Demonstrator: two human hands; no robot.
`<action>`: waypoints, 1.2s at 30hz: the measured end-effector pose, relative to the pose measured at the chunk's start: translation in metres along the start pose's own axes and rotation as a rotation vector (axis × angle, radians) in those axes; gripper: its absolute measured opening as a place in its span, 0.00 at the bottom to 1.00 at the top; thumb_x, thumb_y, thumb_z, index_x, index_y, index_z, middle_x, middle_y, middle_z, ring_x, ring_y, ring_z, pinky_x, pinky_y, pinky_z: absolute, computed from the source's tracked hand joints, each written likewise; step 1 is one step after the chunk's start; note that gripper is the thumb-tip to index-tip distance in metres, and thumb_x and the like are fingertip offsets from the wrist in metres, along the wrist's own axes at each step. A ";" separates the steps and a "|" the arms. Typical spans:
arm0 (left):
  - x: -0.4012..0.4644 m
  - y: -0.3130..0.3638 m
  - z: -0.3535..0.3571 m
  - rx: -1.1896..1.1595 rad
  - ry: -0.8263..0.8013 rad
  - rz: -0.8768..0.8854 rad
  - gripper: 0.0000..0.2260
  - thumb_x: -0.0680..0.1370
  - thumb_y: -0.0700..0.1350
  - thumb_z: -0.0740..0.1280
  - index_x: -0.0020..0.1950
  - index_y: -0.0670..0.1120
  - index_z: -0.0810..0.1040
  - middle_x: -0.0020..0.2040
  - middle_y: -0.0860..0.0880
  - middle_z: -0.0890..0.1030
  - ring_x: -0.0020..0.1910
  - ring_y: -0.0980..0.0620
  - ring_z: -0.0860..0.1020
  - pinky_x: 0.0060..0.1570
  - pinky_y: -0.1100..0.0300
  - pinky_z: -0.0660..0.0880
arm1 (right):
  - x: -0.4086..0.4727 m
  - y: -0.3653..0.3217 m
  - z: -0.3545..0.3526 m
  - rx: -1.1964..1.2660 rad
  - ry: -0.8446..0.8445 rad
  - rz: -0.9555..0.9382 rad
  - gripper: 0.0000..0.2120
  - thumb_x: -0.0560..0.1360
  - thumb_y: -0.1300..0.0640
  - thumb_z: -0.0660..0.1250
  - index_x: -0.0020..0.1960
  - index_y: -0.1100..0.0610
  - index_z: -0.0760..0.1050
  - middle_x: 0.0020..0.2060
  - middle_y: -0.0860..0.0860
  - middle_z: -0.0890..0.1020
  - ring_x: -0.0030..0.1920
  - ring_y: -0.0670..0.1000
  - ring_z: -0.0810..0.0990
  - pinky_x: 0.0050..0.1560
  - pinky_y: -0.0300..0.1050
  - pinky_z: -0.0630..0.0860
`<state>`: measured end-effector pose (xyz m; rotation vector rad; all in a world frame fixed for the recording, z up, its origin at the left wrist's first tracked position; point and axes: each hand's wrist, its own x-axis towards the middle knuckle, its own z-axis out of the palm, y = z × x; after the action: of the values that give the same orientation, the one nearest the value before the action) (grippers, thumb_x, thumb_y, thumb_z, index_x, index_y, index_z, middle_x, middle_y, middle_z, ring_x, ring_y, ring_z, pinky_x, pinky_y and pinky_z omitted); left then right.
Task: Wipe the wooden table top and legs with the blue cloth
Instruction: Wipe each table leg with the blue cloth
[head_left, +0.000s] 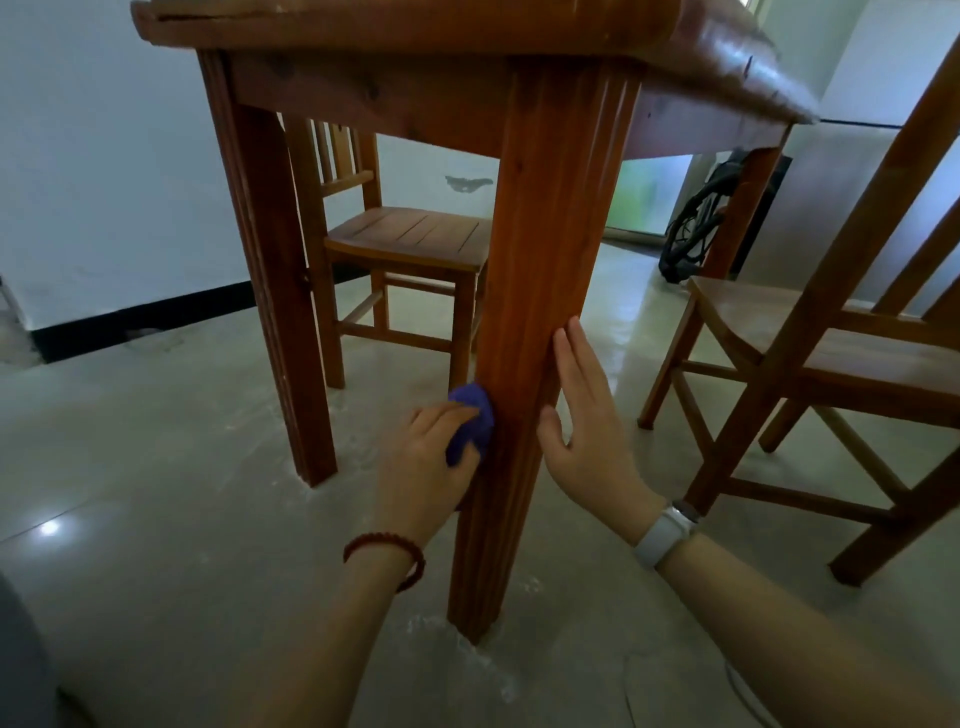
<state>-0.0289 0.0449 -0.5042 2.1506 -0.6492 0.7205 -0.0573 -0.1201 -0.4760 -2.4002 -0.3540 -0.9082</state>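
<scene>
Your left hand (431, 457) is closed around the blue cloth (471, 420), pressing it on the near table leg (535, 338) at its 3 o'clock. The leg's long axis runs 12 to 6. Your right hand (587, 421) lies flat, fingers together, on its other side.

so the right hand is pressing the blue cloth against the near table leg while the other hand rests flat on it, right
Not quite: the head view shows the left hand pressing the blue cloth against the near table leg, while the right hand rests flat on it.
</scene>
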 end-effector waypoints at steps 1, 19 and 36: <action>0.005 0.001 -0.005 -0.014 0.004 0.000 0.15 0.72 0.44 0.65 0.57 0.42 0.76 0.54 0.44 0.78 0.51 0.56 0.70 0.55 0.51 0.74 | -0.002 0.000 0.003 0.004 0.003 0.003 0.29 0.75 0.51 0.51 0.73 0.51 0.44 0.73 0.46 0.46 0.72 0.36 0.44 0.67 0.23 0.48; -0.107 -0.068 0.073 0.035 -0.410 -0.284 0.12 0.76 0.41 0.64 0.59 0.43 0.75 0.58 0.46 0.76 0.56 0.48 0.74 0.59 0.52 0.72 | -0.098 0.029 0.076 0.126 -0.085 0.211 0.27 0.76 0.60 0.54 0.72 0.54 0.47 0.72 0.49 0.48 0.70 0.36 0.47 0.64 0.20 0.48; -0.168 -0.093 0.115 -0.043 -0.291 -0.421 0.08 0.75 0.43 0.62 0.52 0.42 0.74 0.50 0.45 0.76 0.45 0.51 0.74 0.49 0.53 0.76 | -0.169 0.050 0.113 0.396 -0.159 0.565 0.23 0.77 0.59 0.52 0.69 0.46 0.51 0.68 0.41 0.59 0.70 0.46 0.62 0.71 0.47 0.62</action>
<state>-0.0560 0.0443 -0.7266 2.2689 -0.3313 0.1682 -0.1009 -0.1044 -0.6799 -2.0371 0.0882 -0.3520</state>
